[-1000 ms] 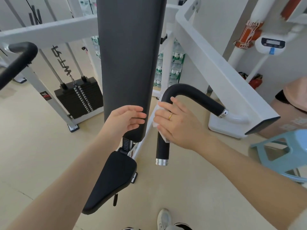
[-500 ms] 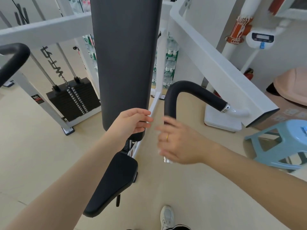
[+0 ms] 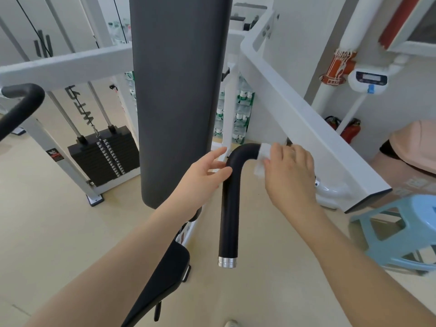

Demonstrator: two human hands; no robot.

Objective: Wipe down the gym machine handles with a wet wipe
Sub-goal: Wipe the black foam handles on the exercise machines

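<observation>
1. Your right hand [image 3: 291,172] lies over the upper run of the black handle [image 3: 230,204], just right of its bend, with the white wet wipe [image 3: 262,161] held against the grip under your fingers [image 3: 276,152].
2. Those fingers curl down over the wipe; only its left edge shows, sticking out between your hand and the bend.
3. Your left hand [image 3: 203,178] sits just left of the handle's bend, its fingers fairly straight and spread; the fingertips touch or nearly touch the black grip, and which it is cannot be told.
4. The handle drops from the bend toward you and ends in a silver cap [image 3: 227,261], well below both hands.
5. The tall black back pad [image 3: 177,90] stands left of the handle, behind your left hand, with the black seat [image 3: 160,286] near you.
6. A weight stack [image 3: 103,156] sits far left, and a blue stool [image 3: 398,232] stands on the floor to the right.
</observation>
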